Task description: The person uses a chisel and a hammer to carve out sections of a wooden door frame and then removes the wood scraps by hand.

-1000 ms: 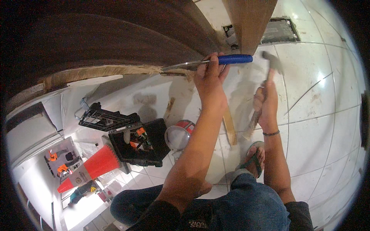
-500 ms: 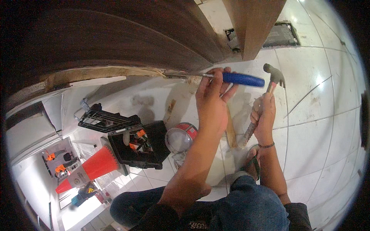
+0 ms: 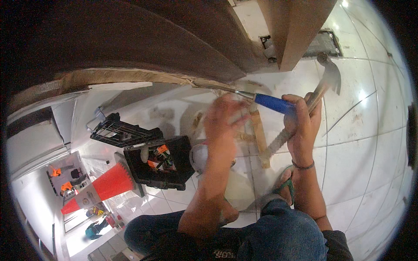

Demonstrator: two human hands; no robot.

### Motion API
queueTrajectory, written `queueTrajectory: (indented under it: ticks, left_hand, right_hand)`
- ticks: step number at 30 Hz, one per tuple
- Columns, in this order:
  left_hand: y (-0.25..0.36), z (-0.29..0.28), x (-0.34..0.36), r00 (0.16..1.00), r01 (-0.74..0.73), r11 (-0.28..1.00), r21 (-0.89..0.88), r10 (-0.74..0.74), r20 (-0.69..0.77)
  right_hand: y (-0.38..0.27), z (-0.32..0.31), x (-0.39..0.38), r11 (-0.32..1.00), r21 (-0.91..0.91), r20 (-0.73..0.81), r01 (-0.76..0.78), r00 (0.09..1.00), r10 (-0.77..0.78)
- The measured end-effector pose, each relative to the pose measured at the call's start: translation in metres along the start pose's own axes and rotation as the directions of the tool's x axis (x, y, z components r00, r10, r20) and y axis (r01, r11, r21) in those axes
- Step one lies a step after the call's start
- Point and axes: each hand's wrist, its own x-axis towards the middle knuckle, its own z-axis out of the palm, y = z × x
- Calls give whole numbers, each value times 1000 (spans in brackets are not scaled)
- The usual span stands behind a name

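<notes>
Your blue-handled tool (image 3: 274, 103) sits at a slant — metal shaft pointing left. Your claw hammer (image 3: 319, 92) is tilted in your right hand (image 3: 302, 126) — dark head farthest from you.

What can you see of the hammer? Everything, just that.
The hammer is a claw type, its dark, metal-looking head blurred, with a rounded striking end and a curved claw. The brownish upper shaft leads to a greyish, rough-looking grip. It slants over the white floor tiles, head at upper right, butt at lower left, with the right hand wrapped around the handle.
</notes>
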Motion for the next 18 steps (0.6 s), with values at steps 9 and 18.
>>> queueTrajectory:
  ticks: [9,18]
  left_hand:
    - [34,-47,5,883,-326,941,-94,268,-386]
    - [44,-33,10,864,-394,919,4,372,-341]
  right_hand:
    - [39,21,23,982,168,-182,-83,977,113]
    - [64,9,42,950,255,-134,-180,966,219]
